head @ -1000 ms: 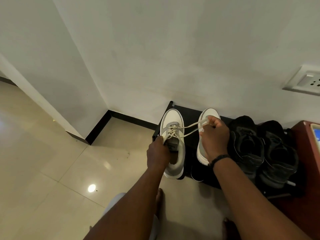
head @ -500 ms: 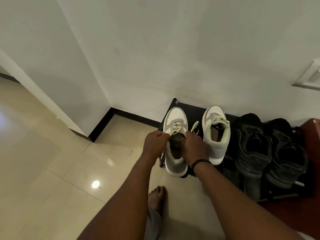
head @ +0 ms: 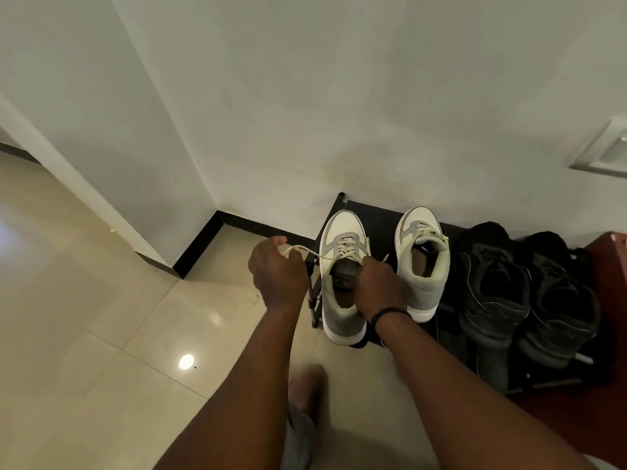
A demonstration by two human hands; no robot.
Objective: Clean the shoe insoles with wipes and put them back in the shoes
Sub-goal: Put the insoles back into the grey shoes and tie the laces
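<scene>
Leftward since the earlier frame, the left hand (head: 276,268) pinches a lace (head: 314,254) taut; the right hand (head: 378,288) grips the left sneaker (head: 342,276) on the rack (head: 376,225), tongue label probably unreadable.

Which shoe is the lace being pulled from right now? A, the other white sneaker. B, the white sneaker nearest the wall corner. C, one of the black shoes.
B: the left hand pinches a lace stretched taut from the corner-side white sneaker, while the right hand holds that sneaker's collar.
</scene>
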